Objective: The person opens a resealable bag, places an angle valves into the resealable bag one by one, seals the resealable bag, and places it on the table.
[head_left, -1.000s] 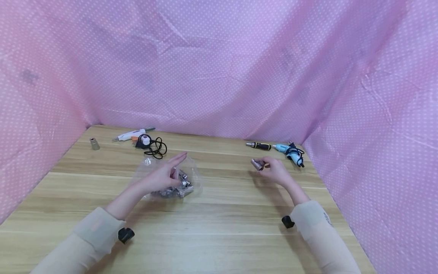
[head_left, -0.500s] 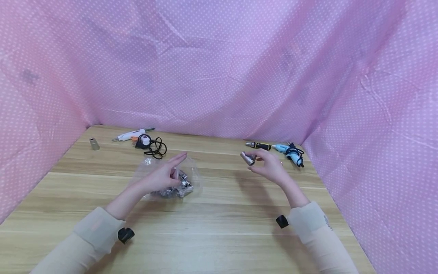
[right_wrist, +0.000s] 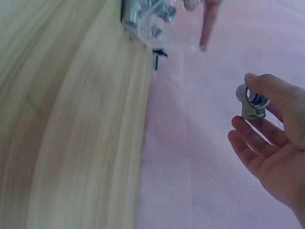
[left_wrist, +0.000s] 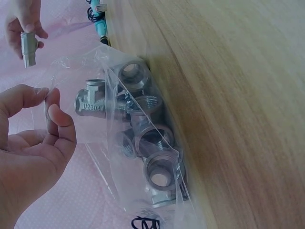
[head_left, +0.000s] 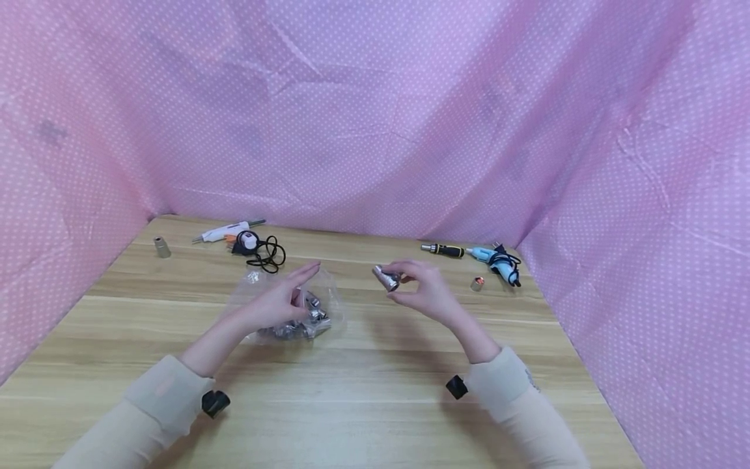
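My left hand [head_left: 275, 307] pinches the edge of a clear plastic bag [left_wrist: 102, 162] between thumb and fingers, drawing its mouth apart. Several silvery threaded pipe fittings [left_wrist: 162, 169] lie inside the bag, one of them a tee fitting [left_wrist: 93, 101] with raised lettering. To the right of the bag, my right hand [head_left: 426, 290] is raised above the table and grips another metal tee fitting [right_wrist: 253, 104] by thumb and fingertips. That fitting [head_left: 387, 278] tilts in the head view, with a gap between it and the bag.
On the wooden table [head_left: 351, 404], a metal cylinder [head_left: 161, 247] stands far left, near a white corded tool [head_left: 225, 231]. At the back right lie a black-and-yellow screwdriver [head_left: 448, 251] and a light-blue corded tool [head_left: 504, 267]. A short metal cylinder [head_left: 477, 284] sits before them. Pink dotted cloth [head_left: 351, 130] hangs behind.
My right hand has carried the tee fitting leftward toward the bag, uncovering the short metal cylinder at the right. My left hand and the bag have stayed where they were.
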`<state>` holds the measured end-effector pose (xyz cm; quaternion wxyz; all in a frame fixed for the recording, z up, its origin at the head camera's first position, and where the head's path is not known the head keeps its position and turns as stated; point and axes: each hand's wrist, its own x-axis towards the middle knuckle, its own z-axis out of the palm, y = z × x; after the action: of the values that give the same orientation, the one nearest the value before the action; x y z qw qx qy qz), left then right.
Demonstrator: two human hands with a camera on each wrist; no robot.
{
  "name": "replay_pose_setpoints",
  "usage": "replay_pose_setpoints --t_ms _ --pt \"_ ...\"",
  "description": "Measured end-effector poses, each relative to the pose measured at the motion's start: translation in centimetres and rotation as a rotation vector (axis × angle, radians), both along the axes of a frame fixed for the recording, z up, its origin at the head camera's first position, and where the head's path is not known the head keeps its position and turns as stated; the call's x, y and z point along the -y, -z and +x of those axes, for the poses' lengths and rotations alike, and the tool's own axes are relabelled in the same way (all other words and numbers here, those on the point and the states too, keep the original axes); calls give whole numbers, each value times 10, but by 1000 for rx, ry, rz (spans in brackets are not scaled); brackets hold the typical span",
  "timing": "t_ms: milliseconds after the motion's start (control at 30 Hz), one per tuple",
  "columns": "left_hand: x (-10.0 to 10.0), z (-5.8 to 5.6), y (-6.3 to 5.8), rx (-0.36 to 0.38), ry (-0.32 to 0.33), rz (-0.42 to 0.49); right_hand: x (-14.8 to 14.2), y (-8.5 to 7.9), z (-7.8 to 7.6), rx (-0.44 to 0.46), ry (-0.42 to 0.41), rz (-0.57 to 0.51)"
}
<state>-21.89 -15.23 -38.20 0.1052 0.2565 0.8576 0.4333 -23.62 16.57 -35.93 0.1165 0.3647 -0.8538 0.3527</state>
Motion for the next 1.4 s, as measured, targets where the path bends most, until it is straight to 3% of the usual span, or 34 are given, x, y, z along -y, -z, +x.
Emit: replay_pose_setpoints --t_ms 267,533,767,967,1267,1400 --pt "0 -1 -1 12 0 6 37 14 2 44 -89 -23" --pt "-1 -2 -3 19 7 9 67 37 1 95 -152 52" --pt "-2 -1 -4 20 11 2 91 44 -6 71 -91 126" --pt "-2 -1 -4 7 -4 -23 109 47 -11 46 -40 124" --pt "-2 0 -3 30 -8 0 106 47 -8 117 -33 12" --pt "-2 0 -2 40 -5 12 100 44 -8 85 -44 -67"
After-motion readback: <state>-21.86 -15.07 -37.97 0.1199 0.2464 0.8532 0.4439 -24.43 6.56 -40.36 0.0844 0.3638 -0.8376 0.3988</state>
